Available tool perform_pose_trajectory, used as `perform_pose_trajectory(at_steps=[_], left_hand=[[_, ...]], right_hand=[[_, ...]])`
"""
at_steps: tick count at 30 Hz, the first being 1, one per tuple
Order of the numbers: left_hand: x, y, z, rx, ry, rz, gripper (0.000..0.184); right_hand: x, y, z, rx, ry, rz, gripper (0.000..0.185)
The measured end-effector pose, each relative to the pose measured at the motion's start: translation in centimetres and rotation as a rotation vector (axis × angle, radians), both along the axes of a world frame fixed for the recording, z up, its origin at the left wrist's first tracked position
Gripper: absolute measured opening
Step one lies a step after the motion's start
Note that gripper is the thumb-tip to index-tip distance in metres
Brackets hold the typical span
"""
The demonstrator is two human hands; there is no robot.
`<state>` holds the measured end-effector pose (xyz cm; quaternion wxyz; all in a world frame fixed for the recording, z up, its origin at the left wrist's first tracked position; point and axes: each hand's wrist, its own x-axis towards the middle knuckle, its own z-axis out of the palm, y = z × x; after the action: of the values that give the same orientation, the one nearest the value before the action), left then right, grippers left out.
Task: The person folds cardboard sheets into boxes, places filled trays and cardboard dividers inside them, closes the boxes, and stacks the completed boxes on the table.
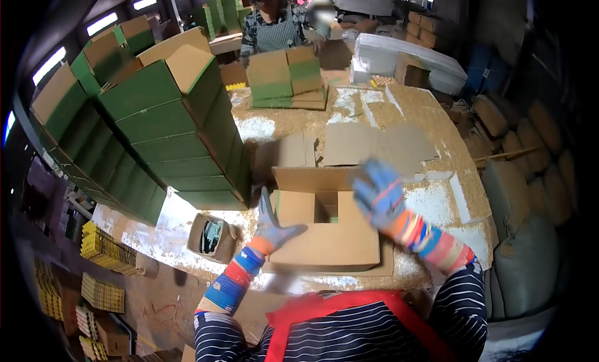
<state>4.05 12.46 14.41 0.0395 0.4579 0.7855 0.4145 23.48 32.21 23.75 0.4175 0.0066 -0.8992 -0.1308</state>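
A brown cardboard box (324, 246) lies in front of me, two side flaps folded inward with a gap between them. Its far flap (321, 178) stands up. My left hand (274, 228), in a grey-blue glove, rests at the box's left side with thumb and fingers spread, the thumb over the near flap. At the right edge of the box is my right hand (379, 197), in a blue glove and blurred by motion. Its fingers look stretched out, with nothing seen in them; whether it touches the box I cannot tell.
Flat cardboard sheets (380, 147) lie beyond the box on the worn table (462, 144). Tall stacks of green boxes (181, 131) stand left, near a small container (212, 237). Across the table, a person (274, 31) stands behind a green-and-brown box (287, 78). Sacks (524, 237) fill the right.
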Motion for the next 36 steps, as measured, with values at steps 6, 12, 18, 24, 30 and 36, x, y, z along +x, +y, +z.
perform_pose_trajectory(at_steps=[6,12,18,24,30,36], left_hand=[[-0.9,-1.2,1.2,0.187,0.029,0.133,0.102],[-7.9,-2.4,-3.2,-0.633,-0.406,-0.425,0.054],[-2.0,-5.3,-5.5,-0.041,0.411,-0.187,0.039],[-2.4,-5.5,-5.8,0.061,-0.214,0.127,0.043],[0.3,-3.3,-0.6,0.066,-0.305,-0.078,0.052],[9.8,-5.7,3.1,-0.029,-0.435,0.058,0.066]], right_hand=[[1.1,-0.6,-2.4,-0.458,-0.703,0.185,0.051],[2.3,-0.1,-8.1,-1.242,-0.452,0.042,0.072],[4.7,-0.4,-11.1,-1.433,-0.094,0.496,0.093],[9.1,-1.0,-16.7,-1.063,-0.544,-0.108,0.071],[12.4,9.0,-17.0,-0.827,-0.831,0.139,0.042],[25.8,28.7,-20.8,-0.752,-0.192,-1.616,0.058]])
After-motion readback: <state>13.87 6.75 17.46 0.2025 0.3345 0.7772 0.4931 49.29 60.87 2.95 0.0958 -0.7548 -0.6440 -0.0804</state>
